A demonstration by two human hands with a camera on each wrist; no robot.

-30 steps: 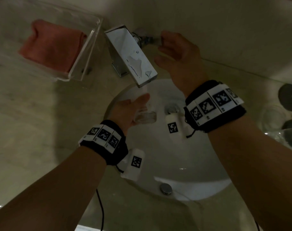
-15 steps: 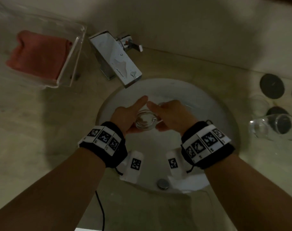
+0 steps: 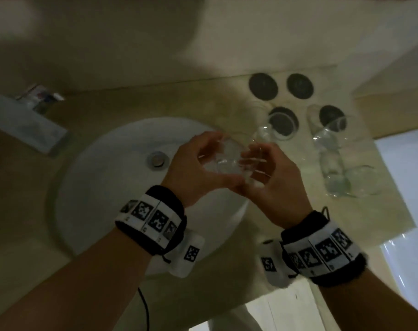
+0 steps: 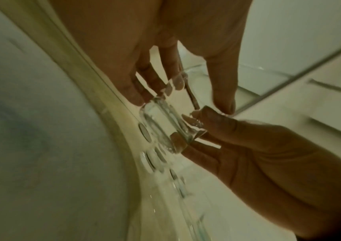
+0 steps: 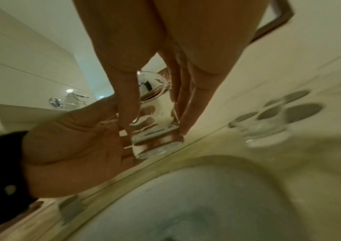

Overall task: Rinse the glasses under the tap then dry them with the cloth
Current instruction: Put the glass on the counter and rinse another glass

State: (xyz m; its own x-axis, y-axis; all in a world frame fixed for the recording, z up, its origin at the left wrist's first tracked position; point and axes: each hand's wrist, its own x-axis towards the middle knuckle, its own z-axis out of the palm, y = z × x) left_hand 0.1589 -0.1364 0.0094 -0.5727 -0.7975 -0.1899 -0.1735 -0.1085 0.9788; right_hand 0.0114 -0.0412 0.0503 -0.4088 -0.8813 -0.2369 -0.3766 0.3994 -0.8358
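A clear drinking glass [image 3: 227, 161] is held between both hands over the right rim of the white sink [image 3: 103, 192]. My left hand [image 3: 193, 168] curls round its left side, and my right hand [image 3: 272, 177] holds its right side. In the left wrist view the glass [image 4: 165, 128] lies tilted, with my left fingers [image 4: 161, 84] on its side and my right fingers [image 4: 217, 130] at its thick base. The right wrist view shows the glass [image 5: 157, 130] pinched by my right fingers [image 5: 186, 104], with the left hand [image 5: 72, 138] beside it. The cloth is out of view.
The chrome tap [image 3: 24, 123] stands at the sink's far left. Several more clear glasses [image 3: 332, 149] and round dark coasters [image 3: 263, 86] sit on the counter right of the sink. The drain plug [image 3: 158, 159] is in the basin. A white sheet [image 3: 406, 187] lies at far right.
My right hand left the tap handle and joined the left on the glass. Both hands then carried it from under the spout to the sink's right rim. The head view swung right.
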